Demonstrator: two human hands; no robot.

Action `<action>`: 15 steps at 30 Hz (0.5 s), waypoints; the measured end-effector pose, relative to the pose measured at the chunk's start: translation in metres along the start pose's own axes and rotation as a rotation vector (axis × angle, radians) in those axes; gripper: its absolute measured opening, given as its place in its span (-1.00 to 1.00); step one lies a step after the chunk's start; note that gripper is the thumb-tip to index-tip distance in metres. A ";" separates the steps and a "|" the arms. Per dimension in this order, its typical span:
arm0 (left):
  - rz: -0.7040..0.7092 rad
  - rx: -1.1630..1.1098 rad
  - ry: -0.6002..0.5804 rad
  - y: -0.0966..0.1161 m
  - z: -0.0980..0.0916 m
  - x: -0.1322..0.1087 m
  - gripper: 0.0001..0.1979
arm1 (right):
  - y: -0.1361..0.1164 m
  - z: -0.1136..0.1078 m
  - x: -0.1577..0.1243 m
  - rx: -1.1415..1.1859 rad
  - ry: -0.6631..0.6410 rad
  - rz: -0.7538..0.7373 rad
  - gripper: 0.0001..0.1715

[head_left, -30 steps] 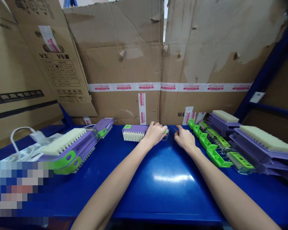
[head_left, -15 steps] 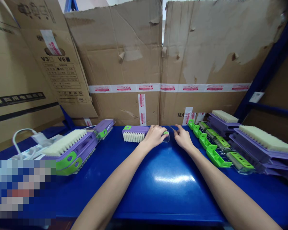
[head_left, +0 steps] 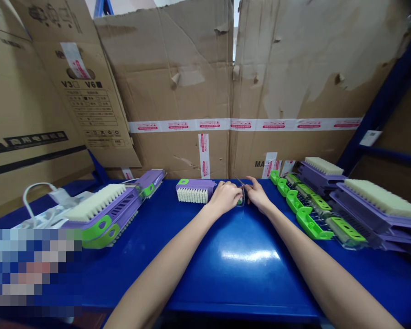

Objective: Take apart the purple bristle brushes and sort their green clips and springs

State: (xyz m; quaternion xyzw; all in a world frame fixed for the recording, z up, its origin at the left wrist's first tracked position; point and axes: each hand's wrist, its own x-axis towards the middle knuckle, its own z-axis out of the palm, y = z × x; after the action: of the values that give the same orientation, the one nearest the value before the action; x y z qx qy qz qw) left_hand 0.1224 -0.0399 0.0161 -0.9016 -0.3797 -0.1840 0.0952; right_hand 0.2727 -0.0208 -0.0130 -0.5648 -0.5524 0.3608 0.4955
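Observation:
My left hand (head_left: 226, 196) is closed at the right end of a purple brush-like block (head_left: 196, 185) with cream bristles and a green end. Its fingers grip a small clear plastic piece with a green part (head_left: 240, 201), mostly covered by the hand. My right hand (head_left: 259, 195) pinches a thin metal tool (head_left: 240, 181) whose tip reaches over toward the clear piece. The tool's exact kind is too small to make out. Both hands are close together at the back of the blue table (head_left: 205, 256).
Purple brush-like blocks (head_left: 118, 205) and a white cable (head_left: 29, 194) lie at left. On the right stand a row of green brackets (head_left: 311, 224), clear-and-green pieces (head_left: 345, 230) and stacked purple blocks (head_left: 380, 214). Cardboard sheets (head_left: 178, 96) wall off the back.
My right hand has moved slightly left, bringing the thin metal tool up to the clear piece. My left hand still grips that piece, its fingers covering more of it. The view has shifted slightly.

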 end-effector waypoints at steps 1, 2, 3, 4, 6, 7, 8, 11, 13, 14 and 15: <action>0.020 0.009 0.002 0.001 0.001 0.000 -0.75 | 0.001 0.000 0.000 -0.010 -0.002 -0.002 -0.38; 0.041 0.020 0.005 0.003 0.002 -0.001 -0.73 | 0.002 -0.001 -0.001 -0.022 -0.004 -0.006 -0.39; 0.066 0.038 0.011 0.004 0.002 -0.001 -0.71 | 0.003 -0.001 -0.001 -0.037 -0.004 -0.012 -0.39; 0.099 0.067 0.018 0.004 0.001 -0.001 -0.69 | 0.005 -0.002 -0.001 -0.058 0.003 -0.017 -0.39; 0.171 0.148 0.038 0.002 -0.004 -0.001 -0.64 | 0.007 -0.005 -0.001 -0.125 0.034 -0.023 -0.40; 0.197 0.194 0.053 0.000 -0.008 -0.002 -0.62 | 0.007 -0.007 -0.001 -0.172 0.054 -0.028 -0.40; 0.206 0.236 0.067 -0.004 -0.014 -0.003 -0.60 | 0.007 -0.009 -0.002 -0.229 0.074 -0.038 -0.41; 0.112 0.320 0.075 -0.026 -0.032 -0.011 -0.57 | 0.004 -0.015 -0.006 -0.474 0.132 -0.094 -0.39; -0.003 0.330 0.011 -0.046 -0.042 -0.020 -0.50 | 0.001 -0.018 -0.009 -0.659 0.155 -0.114 -0.37; -0.061 0.315 -0.030 -0.056 -0.046 -0.025 -0.45 | 0.000 -0.019 -0.010 -0.734 0.158 -0.111 -0.36; -0.112 0.294 -0.062 -0.067 -0.048 -0.030 -0.39 | -0.002 -0.020 -0.012 -0.789 0.160 -0.100 -0.35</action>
State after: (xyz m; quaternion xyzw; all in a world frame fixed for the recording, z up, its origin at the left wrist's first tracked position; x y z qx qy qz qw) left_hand 0.0430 -0.0278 0.0502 -0.8607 -0.4548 -0.1036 0.2039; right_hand 0.2901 -0.0357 -0.0077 -0.7106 -0.6348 0.0516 0.2990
